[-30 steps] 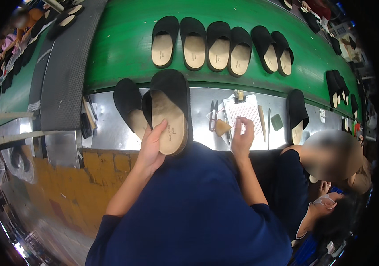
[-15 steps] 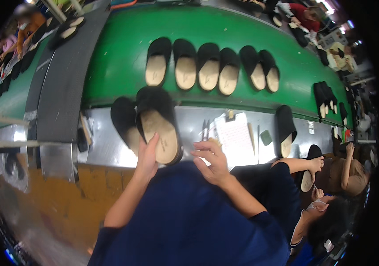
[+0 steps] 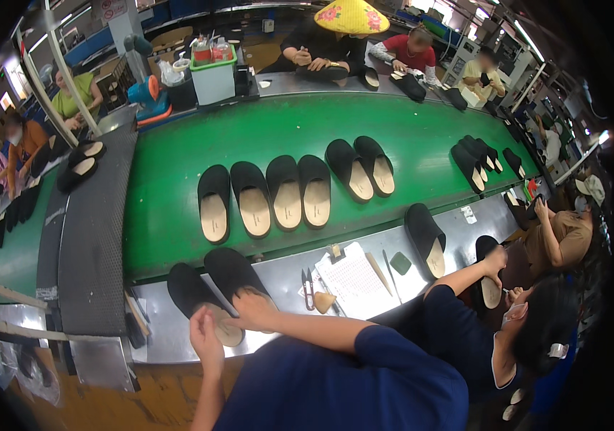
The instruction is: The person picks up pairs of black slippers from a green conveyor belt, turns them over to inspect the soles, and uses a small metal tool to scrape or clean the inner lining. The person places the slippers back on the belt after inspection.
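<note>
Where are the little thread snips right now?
In the head view, the thread snips lie on the metal bench, just right of the right hand.

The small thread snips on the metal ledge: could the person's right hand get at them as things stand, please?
Probably yes. The right hand rests on a black slipper, and the snips lie just to its right on the ledge with nothing between them.

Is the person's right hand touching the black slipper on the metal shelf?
Touching. The head view shows the right hand resting on the tan insole of the right-hand black slipper, fingers lying over it with no gap. The left hand holds the slipper beside it.
</note>
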Tool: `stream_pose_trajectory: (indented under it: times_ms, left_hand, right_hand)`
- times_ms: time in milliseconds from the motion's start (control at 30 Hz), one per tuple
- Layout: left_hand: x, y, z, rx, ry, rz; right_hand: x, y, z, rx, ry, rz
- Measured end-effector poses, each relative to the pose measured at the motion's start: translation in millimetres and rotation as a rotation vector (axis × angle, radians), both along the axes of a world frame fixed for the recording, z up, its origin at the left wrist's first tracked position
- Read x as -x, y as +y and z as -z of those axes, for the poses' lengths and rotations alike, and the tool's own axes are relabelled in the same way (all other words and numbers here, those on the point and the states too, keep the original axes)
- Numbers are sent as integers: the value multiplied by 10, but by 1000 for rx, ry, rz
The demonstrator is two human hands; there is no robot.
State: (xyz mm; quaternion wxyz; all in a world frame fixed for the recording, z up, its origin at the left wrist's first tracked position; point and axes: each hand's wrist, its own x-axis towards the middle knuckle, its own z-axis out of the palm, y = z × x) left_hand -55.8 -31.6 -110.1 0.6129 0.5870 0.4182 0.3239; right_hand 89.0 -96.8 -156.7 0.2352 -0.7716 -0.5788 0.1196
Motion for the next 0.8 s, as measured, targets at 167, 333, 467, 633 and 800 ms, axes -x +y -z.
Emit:
stream_pose_trajectory:
  times_ms: [167,333,467,633,800]
  left_hand:
    - [275,19,-493,-27,697,579]
    - [483,67,-325,-449,903,-95]
    - [321,28,-569,-729,9,-505]
    - [111,-63,-482,-532,-52,-277]
    - [26,20,-414,-355,-96,-221]
  right_hand:
    - [20,266,478,-55,155,118]
    - [-2,242,506,-116,215,90]
    - [-105,124,38,-60,279,168]
    - [-518,-39,-140,-235,263,419]
    - [-2130,-314,-680,-538,-30,788]
